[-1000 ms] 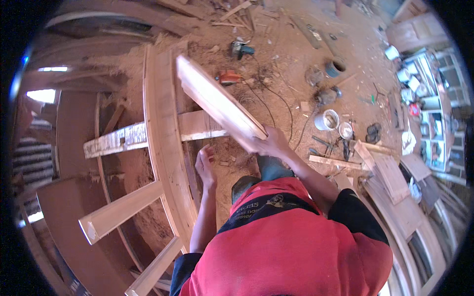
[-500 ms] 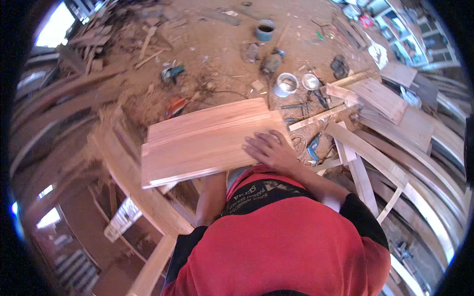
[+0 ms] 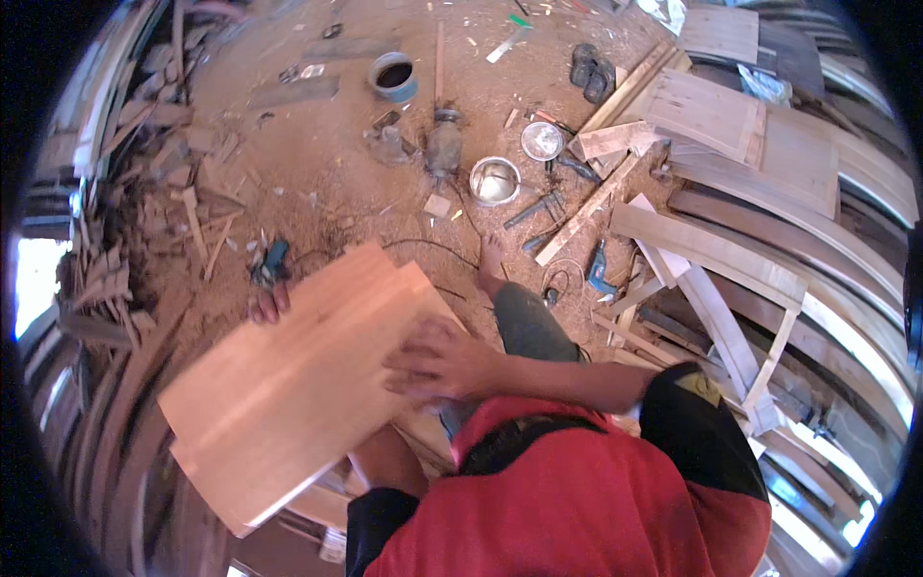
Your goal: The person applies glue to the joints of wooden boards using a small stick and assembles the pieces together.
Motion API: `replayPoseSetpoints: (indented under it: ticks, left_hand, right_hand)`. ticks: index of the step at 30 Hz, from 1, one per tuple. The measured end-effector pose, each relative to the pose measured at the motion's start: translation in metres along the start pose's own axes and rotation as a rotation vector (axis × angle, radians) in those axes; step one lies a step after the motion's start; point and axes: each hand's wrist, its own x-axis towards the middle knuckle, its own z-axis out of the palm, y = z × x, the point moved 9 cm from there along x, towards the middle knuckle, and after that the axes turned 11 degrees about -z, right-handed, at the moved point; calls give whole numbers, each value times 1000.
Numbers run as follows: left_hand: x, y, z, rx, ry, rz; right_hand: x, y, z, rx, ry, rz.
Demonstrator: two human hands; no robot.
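A wide, light-brown wooden panel (image 3: 298, 385) with stepped corners lies tilted across my lap area. My left forearm passes beneath it, and the fingers of my left hand (image 3: 268, 304) curl up over its far edge, gripping it from below; the palm is hidden. My right hand (image 3: 437, 363) rests on the panel's top face near its right end, fingers stretched out and slightly blurred. Just beyond my left fingers sits a dark teal power tool (image 3: 272, 262) on the ground.
Sawdust and wood scraps cover the floor. Ahead are a bucket (image 3: 394, 79), two paint tins (image 3: 495, 182), a dark metal cylinder (image 3: 443, 144) and a hammer (image 3: 548, 204). To the right lie a blue drill (image 3: 602, 269), a wooden frame (image 3: 711, 248) and stacked boards (image 3: 707, 113).
The panel has swung down to the left and turned, its left end now nearer me. Left fingers have come into sight over its far edge. My view has shifted right.
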Motion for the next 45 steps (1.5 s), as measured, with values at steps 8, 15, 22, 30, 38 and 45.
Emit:
replayPoseSetpoints:
  ticks: [8,15,22,30,38,45]
  left_hand:
    - [204,-150,-4,46,-165,13]
    - [363,-313,4,-50,-460,24]
    - [440,-434,7,-185,-710,8]
    - [458,-537,7,-361,-963,-44]
    - [438,-542,-14,-482,-1057,-8]
    - [420,-526,-35,-536,-1109,57]
  right_hand:
    - [-286,364,99,-157,25,972]
    - [-444,613,255,-589,-542,997]
    - [-476,667,352,-639,-1019,761]
    - [-463,634,313,-945,-710,723]
    - [-464,639,324,-902,-732,741]
    - [-453,640,332,-816,-631,689]
